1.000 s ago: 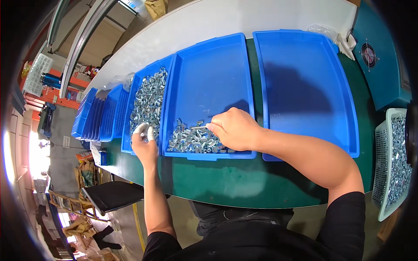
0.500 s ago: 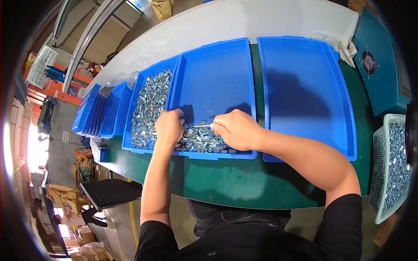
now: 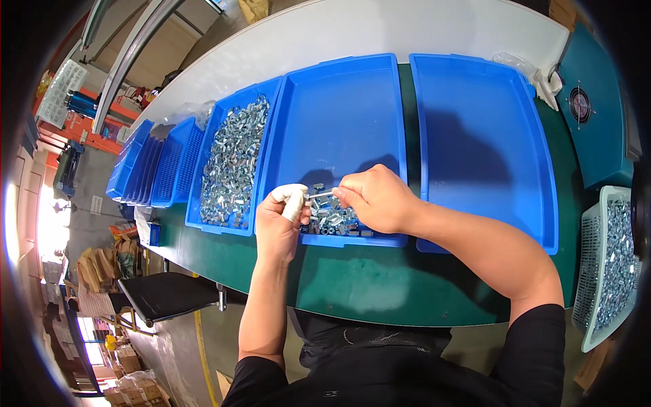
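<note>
My left hand (image 3: 279, 224), with white coverings on thumb and forefinger, is closed in a pinch over the near part of the middle blue tray (image 3: 339, 125). Between its fingertips is a small metal part, mostly hidden. My right hand (image 3: 380, 200) is closed on a thin metal rod (image 3: 324, 194), which points left and meets the pinched part. Whether the rod's tip is inside the part cannot be made out. Beneath both hands lies a loose heap of small silvery metal parts (image 3: 332, 220) along the tray's near side.
At left, another blue tray (image 3: 192, 216) holds many similar parts, with blue baskets (image 3: 178, 163) beyond. A blue tray (image 3: 485, 129) stands at right, beside a teal machine (image 3: 597, 115) with a fan. A pale basket (image 3: 588, 278) of metal parts stands far right, near the green table (image 3: 366, 285).
My left hand has come up from the heap and moved right, to the rod's tip, with a small part pinched. My right hand still holds the rod, slightly farther right.
</note>
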Tool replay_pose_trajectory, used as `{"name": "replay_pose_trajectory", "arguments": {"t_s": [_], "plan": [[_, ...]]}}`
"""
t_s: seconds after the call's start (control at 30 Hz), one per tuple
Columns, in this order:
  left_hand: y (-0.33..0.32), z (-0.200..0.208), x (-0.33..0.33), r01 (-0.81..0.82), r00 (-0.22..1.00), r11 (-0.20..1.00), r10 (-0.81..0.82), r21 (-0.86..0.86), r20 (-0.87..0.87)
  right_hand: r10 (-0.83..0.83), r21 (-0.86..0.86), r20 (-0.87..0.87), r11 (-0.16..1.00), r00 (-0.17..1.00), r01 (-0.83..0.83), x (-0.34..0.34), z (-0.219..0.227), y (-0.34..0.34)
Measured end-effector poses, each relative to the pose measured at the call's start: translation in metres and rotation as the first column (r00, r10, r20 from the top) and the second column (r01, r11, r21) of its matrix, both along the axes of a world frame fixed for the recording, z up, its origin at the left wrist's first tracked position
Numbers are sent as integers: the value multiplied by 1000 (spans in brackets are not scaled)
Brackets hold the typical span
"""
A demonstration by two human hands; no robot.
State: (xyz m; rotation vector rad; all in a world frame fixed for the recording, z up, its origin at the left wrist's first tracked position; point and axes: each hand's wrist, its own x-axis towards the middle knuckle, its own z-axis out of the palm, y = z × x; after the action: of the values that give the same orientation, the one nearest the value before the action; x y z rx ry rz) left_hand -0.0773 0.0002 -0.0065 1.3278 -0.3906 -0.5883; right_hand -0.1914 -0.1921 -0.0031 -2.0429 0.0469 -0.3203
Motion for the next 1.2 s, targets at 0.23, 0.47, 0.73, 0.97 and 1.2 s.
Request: {"name": "replay_pose_trajectory", "arguments": {"t_s": [0.23,0.47,0.73,0.97,1.2], "plan": [[-7,-1,-15,113,986,983,-129,143,105,52,-177,200,984,978,-16,-1,-11,3],[-4,-14,-25,125,952,992,-116,-14,284,169,146,-117,978,979,-151,-4,10,3],[-6,-4,-25,69,918,995,-93,75,386,165,275,-125,953,978,-126,-2,1,4],[58,4,57,-610,506,761,159,221,848,-7,167,-53,986,999,16,2,4,-1],[13,7,34,-249,303,869,-350,428,886,3,250,-93,968,996,20,0,3,-4]]}}
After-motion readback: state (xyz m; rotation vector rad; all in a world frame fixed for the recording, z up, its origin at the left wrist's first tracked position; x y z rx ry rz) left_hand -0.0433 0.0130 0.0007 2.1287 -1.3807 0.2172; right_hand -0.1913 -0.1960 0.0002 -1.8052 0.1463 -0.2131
